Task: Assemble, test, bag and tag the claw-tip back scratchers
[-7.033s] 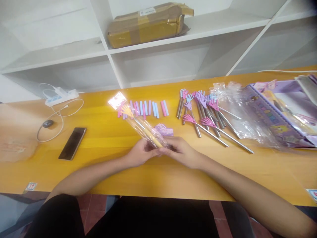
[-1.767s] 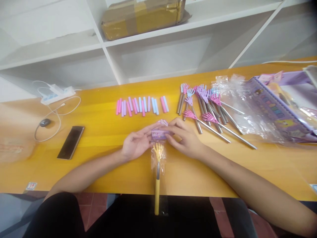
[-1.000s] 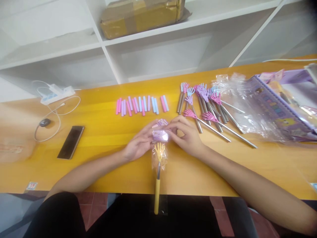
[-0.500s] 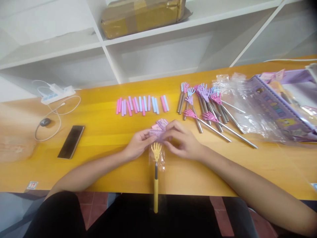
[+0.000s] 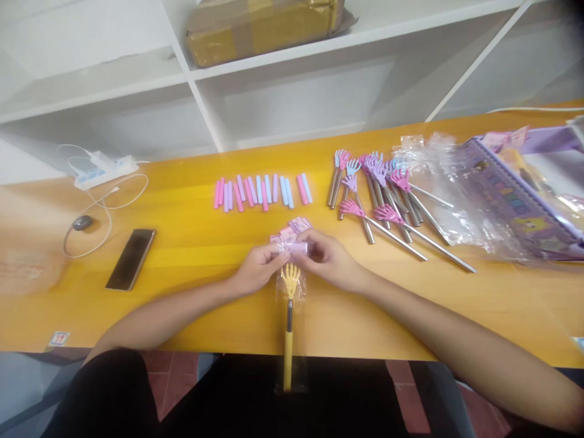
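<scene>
My left hand [image 5: 259,267] pinches the left end of a small purple header card [image 5: 294,247] at the top of a clear plastic bag [image 5: 298,377]. On the card's right end, the fingers of my right hand [image 5: 329,258] are closed too. Inside the bag lies a yellow back scratcher [image 5: 288,359], its hand-shaped head just below my fingers and its handle reaching past the table edge. Right behind my hands, more pink and purple cards [image 5: 296,225] lie loosely overlapped on the table.
Pink, purple and blue sleeves [image 5: 259,190] lie in a row behind. To the right are several back scratchers [image 5: 387,214] with bare metal rods, clear bags [image 5: 456,207] and a purple display box [image 5: 506,188]. A phone [image 5: 131,260] and power strip [image 5: 106,171] are at left.
My right hand has closed on the right end of the card, where its fingers were apart before. The card now lies flat across the bag's top between both hands.
</scene>
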{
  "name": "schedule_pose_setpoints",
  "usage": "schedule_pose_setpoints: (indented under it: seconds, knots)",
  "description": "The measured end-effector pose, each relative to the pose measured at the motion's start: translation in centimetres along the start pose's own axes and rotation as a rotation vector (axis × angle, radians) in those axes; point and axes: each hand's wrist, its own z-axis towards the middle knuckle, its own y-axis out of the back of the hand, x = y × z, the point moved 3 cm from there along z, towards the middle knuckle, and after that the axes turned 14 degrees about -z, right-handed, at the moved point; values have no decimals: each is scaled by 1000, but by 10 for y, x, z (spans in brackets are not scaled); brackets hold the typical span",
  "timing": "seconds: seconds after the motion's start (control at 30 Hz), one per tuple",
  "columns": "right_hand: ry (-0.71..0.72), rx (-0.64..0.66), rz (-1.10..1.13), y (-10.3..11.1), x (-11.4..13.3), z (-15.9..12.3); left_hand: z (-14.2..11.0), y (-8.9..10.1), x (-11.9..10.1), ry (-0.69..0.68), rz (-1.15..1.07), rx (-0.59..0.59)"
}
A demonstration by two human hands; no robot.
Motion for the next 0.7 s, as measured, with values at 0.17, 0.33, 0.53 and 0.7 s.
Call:
schedule_pose_setpoints:
  seconds: [0.17,0.33,0.53,0.7]
  knots:
    - [20,46,-33,5,0,-1,1,4,6,27,-68,-11]
    - [57,83,22,11,-4,2,1,4,12,67,-174,7]
    - [28,123,178,16,-10,4,-8,-13,3,231,-174,165]
    - [-13,124,192,18,-16,2,-30,-30,3,540,-99,572]
